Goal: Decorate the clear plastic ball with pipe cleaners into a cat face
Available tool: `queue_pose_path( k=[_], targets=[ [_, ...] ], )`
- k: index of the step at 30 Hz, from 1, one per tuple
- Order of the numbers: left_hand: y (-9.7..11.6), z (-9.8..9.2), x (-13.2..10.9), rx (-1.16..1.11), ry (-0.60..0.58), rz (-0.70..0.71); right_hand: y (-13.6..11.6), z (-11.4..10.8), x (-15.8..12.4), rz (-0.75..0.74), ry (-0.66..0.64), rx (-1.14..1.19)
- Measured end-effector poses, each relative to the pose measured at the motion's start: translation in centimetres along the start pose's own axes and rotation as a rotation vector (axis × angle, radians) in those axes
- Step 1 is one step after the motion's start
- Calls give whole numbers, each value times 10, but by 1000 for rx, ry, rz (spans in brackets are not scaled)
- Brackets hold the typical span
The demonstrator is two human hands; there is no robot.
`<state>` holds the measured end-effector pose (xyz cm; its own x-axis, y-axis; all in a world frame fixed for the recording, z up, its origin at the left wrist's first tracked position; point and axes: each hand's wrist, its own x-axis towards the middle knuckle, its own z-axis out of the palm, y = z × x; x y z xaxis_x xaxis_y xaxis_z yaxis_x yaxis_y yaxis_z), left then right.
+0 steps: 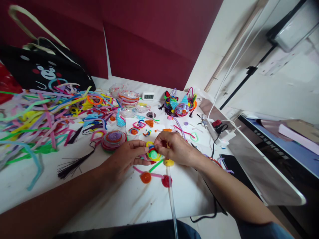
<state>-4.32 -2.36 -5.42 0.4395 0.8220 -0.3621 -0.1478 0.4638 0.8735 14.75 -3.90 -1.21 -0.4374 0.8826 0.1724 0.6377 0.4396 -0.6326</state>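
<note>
Head view shows a yellow ornament (153,154) between left hand (127,153) and right hand (177,147), each grip closed on its edge; clear bowls (128,111) behind, contents unclear.

Multicoloured craft piece (153,154), yellow-rimmed, green-centred

Two hands (175,147) and one green-domed piece (153,154) are seen. Between the forearms (216,176), two discs (146,177) are counted: one orange, one red. One black bag (50,68) and one clock (148,96) are also found.
</note>
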Motion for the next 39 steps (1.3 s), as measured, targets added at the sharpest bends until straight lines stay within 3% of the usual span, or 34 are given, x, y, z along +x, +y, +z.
queue_pose_path(
  k=[6, 14, 39],
  targets=[
    [1, 1, -1, -28, 2, 19, 7, 1, -8, 80, 3, 217],
    [0, 2, -2, -20, 21, 26, 9, 2, -11, 26, 56, 208],
    [-1, 2, -4, -60, -44, 38, -1, 5, -9, 92, 92, 122]
  ],
)
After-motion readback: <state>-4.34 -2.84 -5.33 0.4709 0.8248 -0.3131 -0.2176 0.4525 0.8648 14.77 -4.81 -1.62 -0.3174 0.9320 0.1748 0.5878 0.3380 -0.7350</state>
